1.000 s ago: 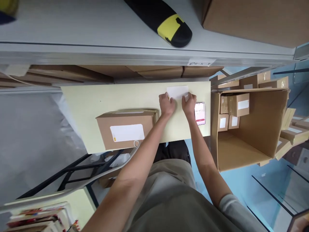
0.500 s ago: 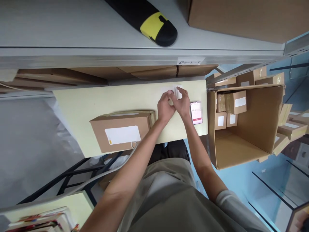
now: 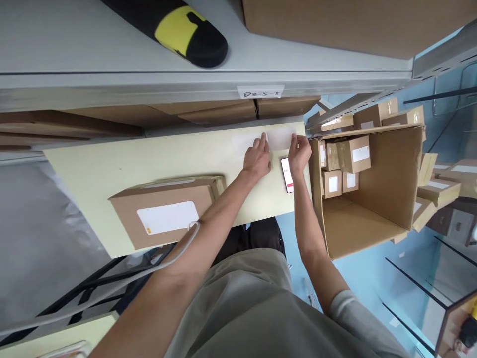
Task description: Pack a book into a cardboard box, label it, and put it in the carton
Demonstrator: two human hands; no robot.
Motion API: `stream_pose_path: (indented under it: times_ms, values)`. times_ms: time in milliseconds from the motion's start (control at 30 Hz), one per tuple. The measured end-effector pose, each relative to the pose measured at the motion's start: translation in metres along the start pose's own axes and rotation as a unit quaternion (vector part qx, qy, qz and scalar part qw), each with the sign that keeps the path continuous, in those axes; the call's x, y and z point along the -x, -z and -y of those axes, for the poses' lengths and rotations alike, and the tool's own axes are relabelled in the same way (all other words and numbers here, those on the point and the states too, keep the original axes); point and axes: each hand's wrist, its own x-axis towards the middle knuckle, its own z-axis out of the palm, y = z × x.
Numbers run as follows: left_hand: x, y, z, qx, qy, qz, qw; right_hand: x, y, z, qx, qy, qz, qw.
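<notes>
A thin white paper strip (image 3: 281,138) lies along the far edge of the pale table, looking like a label or its backing sheet. My left hand (image 3: 257,158) rests on it, index finger stretched out and pressing down, the other fingers loosely bent. At the strip's right end, the thumb and fingers of my right hand (image 3: 300,153) pinch the paper. Partly covered by my right wrist is a phone (image 3: 287,175) with a lit screen. To the left of my left forearm sits a closed cardboard box (image 3: 126,219) bearing a white label.
A large open carton (image 3: 395,169) with several small labelled boxes inside stands right of the table (image 3: 85,184). Above the far edge runs a grey shelf (image 3: 149,89) with a black and yellow tool (image 3: 186,32). A pale cable (image 3: 164,263) crosses near my left arm.
My hands were close together over the strip and have moved apart. My right hand has gone right to the strip's end, while my left now presses on the paper.
</notes>
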Motion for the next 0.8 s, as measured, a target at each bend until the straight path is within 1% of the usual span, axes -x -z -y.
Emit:
stream_pose_path:
  times_ms: [133, 267, 400, 533, 700, 800]
  values:
    - [-0.002, -0.001, 0.001, -0.001, 0.005, -0.004, 1.0, -0.003, -0.008, -0.012, 0.027, -0.005, -0.01, 1.0]
    - [-0.002, -0.001, 0.002, 0.011, 0.011, -0.007, 1.0, 0.003, -0.016, -0.02, 0.039, -0.015, -0.012, 0.999]
    - [-0.004, 0.001, -0.001, -0.033, 0.012, 0.019, 0.999, 0.015, -0.018, -0.023, 0.052, -0.04, -0.024, 0.998]
    - [-0.008, 0.003, -0.004, -0.045, 0.022, 0.042, 0.998, 0.022, -0.015, -0.025, 0.054, -0.05, -0.044, 0.996]
    - [-0.014, 0.002, -0.003, -0.085, 0.018, 0.052, 0.995, 0.019, -0.015, -0.028, 0.059, -0.033, -0.03, 0.997]
    - [-0.016, 0.0, 0.001, -0.089, 0.016, 0.062, 0.994, 0.014, -0.016, -0.032, 0.073, -0.016, -0.028, 0.997]
